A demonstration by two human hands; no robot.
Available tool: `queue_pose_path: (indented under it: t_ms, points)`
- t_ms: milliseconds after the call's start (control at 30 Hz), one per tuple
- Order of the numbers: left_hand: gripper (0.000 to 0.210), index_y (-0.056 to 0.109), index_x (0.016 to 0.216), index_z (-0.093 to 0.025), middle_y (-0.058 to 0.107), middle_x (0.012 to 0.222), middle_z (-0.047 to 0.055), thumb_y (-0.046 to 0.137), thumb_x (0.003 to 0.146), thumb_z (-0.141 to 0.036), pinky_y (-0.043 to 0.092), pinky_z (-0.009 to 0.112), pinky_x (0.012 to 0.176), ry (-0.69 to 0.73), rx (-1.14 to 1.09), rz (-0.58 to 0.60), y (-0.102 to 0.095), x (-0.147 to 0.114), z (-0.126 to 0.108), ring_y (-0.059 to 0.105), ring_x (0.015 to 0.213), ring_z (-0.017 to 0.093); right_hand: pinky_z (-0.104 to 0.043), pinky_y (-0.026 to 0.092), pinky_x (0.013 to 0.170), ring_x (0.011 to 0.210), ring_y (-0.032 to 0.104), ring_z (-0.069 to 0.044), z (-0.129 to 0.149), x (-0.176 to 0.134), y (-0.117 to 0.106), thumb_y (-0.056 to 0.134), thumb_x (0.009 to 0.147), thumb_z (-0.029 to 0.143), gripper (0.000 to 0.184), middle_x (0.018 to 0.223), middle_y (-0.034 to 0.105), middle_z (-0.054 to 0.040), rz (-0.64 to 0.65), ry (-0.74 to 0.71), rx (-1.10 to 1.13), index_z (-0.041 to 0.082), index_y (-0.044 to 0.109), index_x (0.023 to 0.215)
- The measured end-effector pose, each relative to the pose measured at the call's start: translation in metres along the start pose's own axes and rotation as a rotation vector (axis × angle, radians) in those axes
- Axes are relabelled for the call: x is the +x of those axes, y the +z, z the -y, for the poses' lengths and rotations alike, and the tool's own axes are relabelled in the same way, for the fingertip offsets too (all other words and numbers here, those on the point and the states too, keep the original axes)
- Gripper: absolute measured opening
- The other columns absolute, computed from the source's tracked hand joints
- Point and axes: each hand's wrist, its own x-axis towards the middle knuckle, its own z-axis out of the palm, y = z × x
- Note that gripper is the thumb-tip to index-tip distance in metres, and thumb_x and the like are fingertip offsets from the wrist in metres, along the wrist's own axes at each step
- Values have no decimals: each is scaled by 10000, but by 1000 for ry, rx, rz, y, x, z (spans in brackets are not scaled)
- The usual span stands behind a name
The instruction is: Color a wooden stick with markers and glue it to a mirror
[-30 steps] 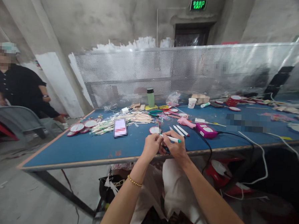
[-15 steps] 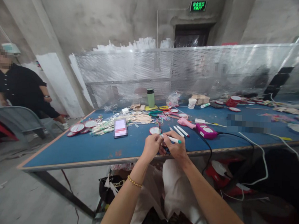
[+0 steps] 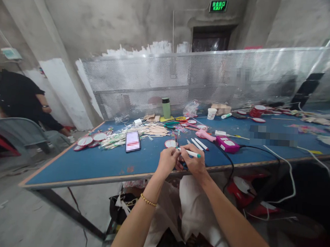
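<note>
Right hand (image 3: 194,162) gripped a white marker pen with green cap (image 3: 191,153). Left hand (image 3: 167,162) closed, pinching the pen's tip end, above the blue-topped bench (image 3: 96,164). Pink plastic device (image 3: 227,144) lay nearby.

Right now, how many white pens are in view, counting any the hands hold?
3: one white pen, green-capped, gripped between the left hand and right hand; two loose pens lying side by side on the blue table just beyond. The clutter may hide more.

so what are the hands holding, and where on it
The right hand grips a white marker with a green cap along its barrel; the left hand pinches its near end.
</note>
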Motion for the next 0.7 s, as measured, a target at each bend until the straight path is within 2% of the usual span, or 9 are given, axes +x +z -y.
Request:
queue_pose_path:
  t_ms: [267,533,700]
  points:
    - [311,486,605,-228,567,392,-40,590,861,-371,450,236,338,1,-4,-10,1,0,-1,602,345,173,-263,489,545,524,591,-137,2,1,-1,569,867,290,187,600,657,5,21,-10,-6,217,651,715]
    - [273,488,630,-226,571,401,-46,593,852,-346,461,240,342,-12,-16,-2,0,-1,-2,612,355,176,-263,485,534,525,589,-142,-3,0,1,563,881,287,190,590,657,10,-21,4,-12,220,638,721]
    - [293,499,611,-219,558,377,-44,589,858,-348,417,224,316,-9,-7,-1,0,-1,-2,571,315,161,-253,477,529,534,590,-138,-2,1,-1,567,879,274,191,617,666,3,-7,-19,-16,213,650,718]
